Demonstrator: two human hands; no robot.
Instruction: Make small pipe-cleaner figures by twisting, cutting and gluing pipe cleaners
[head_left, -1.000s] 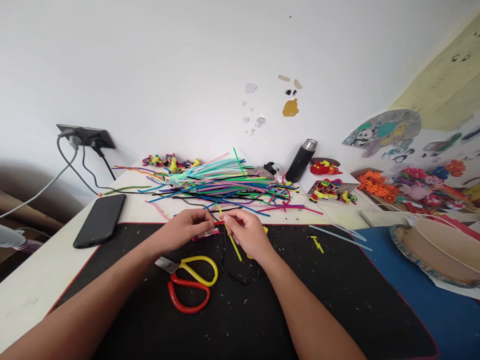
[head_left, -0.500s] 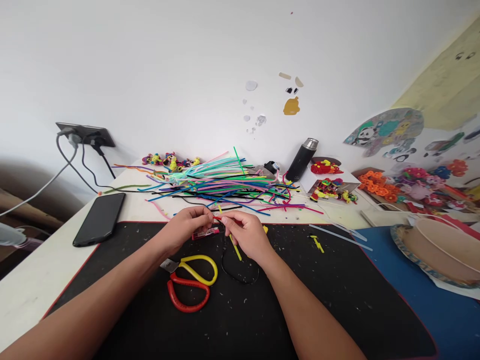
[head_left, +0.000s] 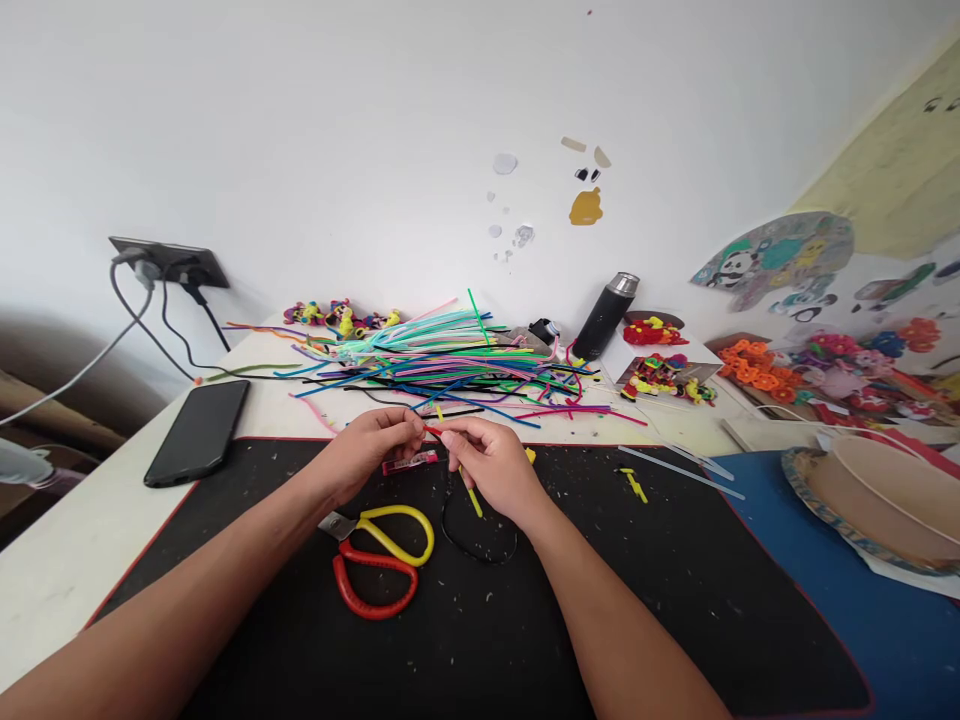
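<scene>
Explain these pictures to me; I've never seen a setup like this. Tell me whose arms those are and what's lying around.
There is no machine here: these are a person's own bare arms. Every picture comes from one camera worn on that person's head, looking forward and down.

The left hand and right hand are close together, with a thin red strip pinched between them. A yellow stem pokes out below the right hand; whether it is gripped, I can't tell.

On the black mat lie scissors with one yellow and one red handle. Beyond it is a heap of colored stems, with a phone off to the left.
</scene>
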